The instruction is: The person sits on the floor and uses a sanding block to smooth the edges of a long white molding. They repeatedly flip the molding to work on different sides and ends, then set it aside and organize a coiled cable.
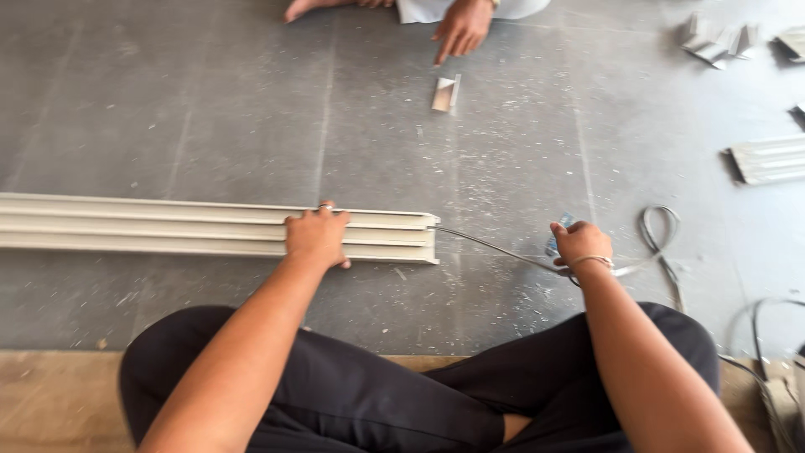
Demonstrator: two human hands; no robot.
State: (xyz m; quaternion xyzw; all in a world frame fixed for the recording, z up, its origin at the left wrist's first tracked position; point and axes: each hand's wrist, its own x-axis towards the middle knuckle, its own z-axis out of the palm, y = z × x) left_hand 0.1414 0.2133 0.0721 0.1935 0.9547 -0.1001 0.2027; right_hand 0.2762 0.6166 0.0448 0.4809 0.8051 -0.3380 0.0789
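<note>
A long pale aluminium track profile [168,226] with several channels lies flat on the grey floor, running from the left edge to mid-frame. My left hand [317,236] presses down on it near its right end, fingers curled over the far edge. My right hand [580,244] is closed around a small blue-handled tool, of which only a bit shows. A thin grey strip [486,244] runs from the profile's right end to that hand and continues past it into a loop [658,231] on the floor.
Another person's hand [461,28] and bare foot [303,8] rest on the floor at the top. A short metal offcut [446,93] lies below that hand. More profile pieces [719,42] and a ribbed section [770,159] sit at the right. Metal shavings dot the floor.
</note>
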